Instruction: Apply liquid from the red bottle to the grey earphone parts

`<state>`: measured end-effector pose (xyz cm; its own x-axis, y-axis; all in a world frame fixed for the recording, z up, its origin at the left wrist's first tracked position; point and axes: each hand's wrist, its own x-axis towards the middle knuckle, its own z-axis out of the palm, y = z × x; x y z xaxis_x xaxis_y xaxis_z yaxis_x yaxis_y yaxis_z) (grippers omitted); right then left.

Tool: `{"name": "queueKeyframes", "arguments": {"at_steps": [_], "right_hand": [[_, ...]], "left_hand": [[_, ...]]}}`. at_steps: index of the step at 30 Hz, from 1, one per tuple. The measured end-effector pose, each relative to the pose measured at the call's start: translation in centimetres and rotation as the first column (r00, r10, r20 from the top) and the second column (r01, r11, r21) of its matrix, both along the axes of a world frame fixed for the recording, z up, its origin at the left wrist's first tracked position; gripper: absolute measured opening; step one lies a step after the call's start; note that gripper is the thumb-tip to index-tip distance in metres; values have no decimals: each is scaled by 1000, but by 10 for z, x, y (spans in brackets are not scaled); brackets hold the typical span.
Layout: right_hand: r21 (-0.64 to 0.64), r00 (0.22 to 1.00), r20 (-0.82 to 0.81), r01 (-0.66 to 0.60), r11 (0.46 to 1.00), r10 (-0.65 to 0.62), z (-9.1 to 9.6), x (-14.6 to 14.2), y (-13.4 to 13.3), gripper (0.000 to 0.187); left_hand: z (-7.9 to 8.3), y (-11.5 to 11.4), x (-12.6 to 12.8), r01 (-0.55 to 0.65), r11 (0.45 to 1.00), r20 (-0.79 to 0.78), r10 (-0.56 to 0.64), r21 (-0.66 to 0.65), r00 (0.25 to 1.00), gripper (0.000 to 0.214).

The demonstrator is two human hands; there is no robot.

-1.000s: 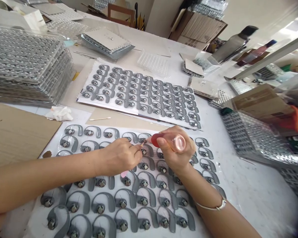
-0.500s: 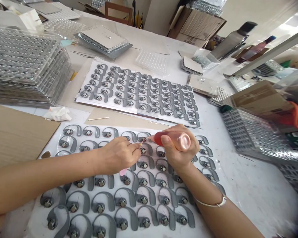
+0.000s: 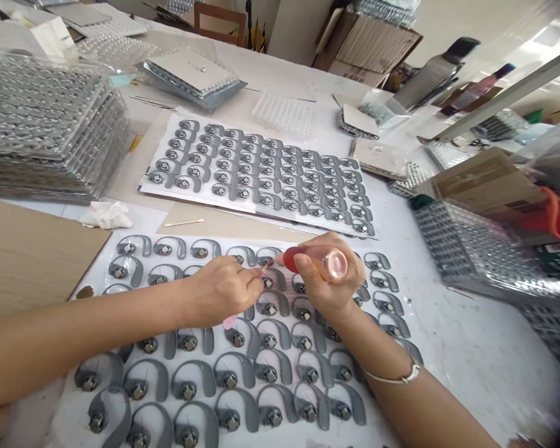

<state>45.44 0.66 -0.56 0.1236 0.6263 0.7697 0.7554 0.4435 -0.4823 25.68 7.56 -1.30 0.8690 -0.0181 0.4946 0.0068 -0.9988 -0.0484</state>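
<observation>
At the far left lies a flat sheet of tan cardboard (image 3: 28, 261), and beyond it rises a tall stack of clear plastic blister trays filled with small metal parts (image 3: 42, 130). A crumpled white tissue (image 3: 106, 215) and a thin white cotton swab (image 3: 182, 223) lie near the top edge of a white backing sheet (image 3: 70, 410). Rows of curved grey ear-hook pieces (image 3: 161, 376) sit on this sheet, each with a round metal button.

The left hand (image 3: 224, 292) is closed in a pen-like pinch around a slim pink-handled applicator (image 3: 231, 321). Its fine tip reaches down to one round metal button (image 3: 267, 262) in the top row; whether they touch is hard to tell.

Just to the right, the right hand (image 3: 329, 280) is curled firmly around a small translucent bottle with a red nozzle (image 3: 333, 264), its tip just beside the applicator. A thin silver bangle (image 3: 404, 376) circles the right wrist. Farther up lies a second white sheet of grey pieces (image 3: 200, 202), and at the right sits a clear tray of metal parts (image 3: 457, 249).
</observation>
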Motion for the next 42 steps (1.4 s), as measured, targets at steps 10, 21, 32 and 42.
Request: {"name": "queueKeyframes", "arguments": {"at_steps": [10, 21, 32, 42], "right_hand": [[6, 998, 62, 25, 1000, -25, 0, 1, -2, 11], [23, 993, 109, 36, 999, -38, 0, 3, -3, 14], [9, 993, 116, 4, 1000, -5, 1, 2, -5, 14], [10, 995, 101, -14, 1000, 13, 2, 1, -5, 15]], "left_hand": [[0, 1, 0, -9, 1000, -28, 9, 17, 1000, 15], [-4, 3, -2, -25, 992, -97, 13, -124, 995, 18], [0, 12, -3, -51, 941, -164, -5, -333, 986, 18], [1, 13, -3, -74, 910, -163, 7, -408, 987, 16]]}}
